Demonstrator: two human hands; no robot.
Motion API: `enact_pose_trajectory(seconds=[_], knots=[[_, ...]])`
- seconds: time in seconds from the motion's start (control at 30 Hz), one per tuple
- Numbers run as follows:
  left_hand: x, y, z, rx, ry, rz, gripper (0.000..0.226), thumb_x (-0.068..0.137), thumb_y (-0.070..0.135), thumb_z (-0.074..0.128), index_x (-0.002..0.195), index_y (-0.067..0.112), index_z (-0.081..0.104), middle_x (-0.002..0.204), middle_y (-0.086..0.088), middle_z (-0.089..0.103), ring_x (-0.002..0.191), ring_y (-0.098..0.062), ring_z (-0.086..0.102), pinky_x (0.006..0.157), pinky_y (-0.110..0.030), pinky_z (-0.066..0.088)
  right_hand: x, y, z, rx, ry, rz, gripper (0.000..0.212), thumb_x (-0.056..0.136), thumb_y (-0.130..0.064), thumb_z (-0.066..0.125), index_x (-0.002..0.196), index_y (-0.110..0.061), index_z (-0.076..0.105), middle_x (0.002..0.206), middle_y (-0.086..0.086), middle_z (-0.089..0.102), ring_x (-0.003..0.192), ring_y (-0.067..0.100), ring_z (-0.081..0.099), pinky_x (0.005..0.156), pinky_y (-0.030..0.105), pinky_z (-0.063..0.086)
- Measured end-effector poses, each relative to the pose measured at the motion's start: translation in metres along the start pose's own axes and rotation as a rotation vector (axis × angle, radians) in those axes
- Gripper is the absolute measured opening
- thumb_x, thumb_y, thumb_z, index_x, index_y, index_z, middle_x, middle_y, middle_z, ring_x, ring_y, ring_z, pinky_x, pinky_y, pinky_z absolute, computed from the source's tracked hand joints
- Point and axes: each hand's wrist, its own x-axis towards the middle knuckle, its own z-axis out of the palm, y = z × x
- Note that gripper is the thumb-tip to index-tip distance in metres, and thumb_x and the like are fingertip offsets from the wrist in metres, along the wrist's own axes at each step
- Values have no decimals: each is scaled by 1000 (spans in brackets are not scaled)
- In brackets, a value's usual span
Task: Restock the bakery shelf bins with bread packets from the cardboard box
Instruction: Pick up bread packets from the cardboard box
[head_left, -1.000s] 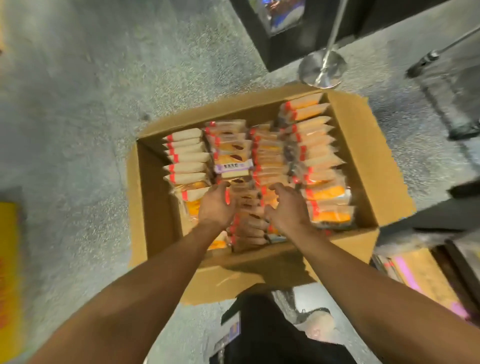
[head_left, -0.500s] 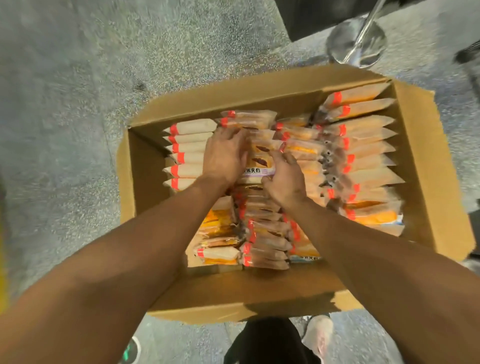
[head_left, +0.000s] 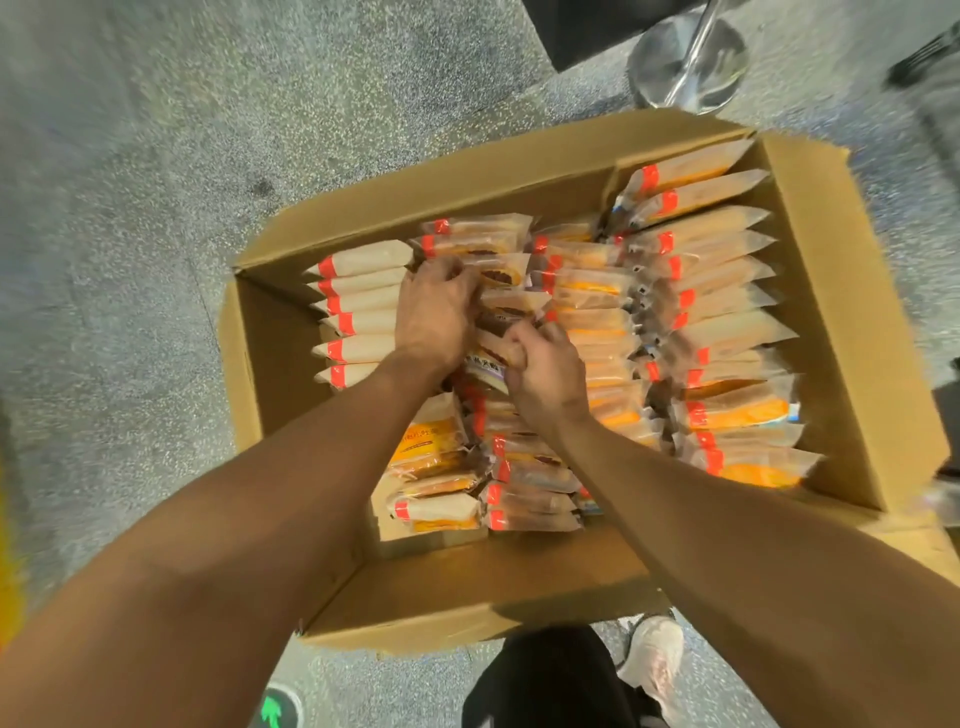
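now both hands are down in the cardboard box (head_left: 467, 587) — right hand (head_left: 545, 376) and left hand (head_left: 434, 314) curled round bread packets (head_left: 506, 312) mid-box; rows reach the far edge — restocking looks barely begun.

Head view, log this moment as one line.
phase: picking | left hand: grips packets | right hand: grips packets | cardboard box: floor, nearly full

Bright overhead light, motion blur, wide-angle bending at edges.
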Motion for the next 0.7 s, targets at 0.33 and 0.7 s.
enact_pose_trajectory(seconds=[0.33,0.7], knots=[[-38,110,-51,-156,56,168,23,80,11,65,102,15,68,101,-10,65,96,-35,59,71,-38,50,-98,27,-111,-9,148,39,39,80,-3,65,116,-20,64,100,-3,70,78,6,61,52,10,32],[-130,374,-90,-249,128,449,22,78,8,67,95,22,68,94,-2,65,90,-28,61,74,-36,49,-311,149,-285,-27,501,161,40,80,-18,67,117,-28,58,104,5,70,94,31,66,73,37,51]])
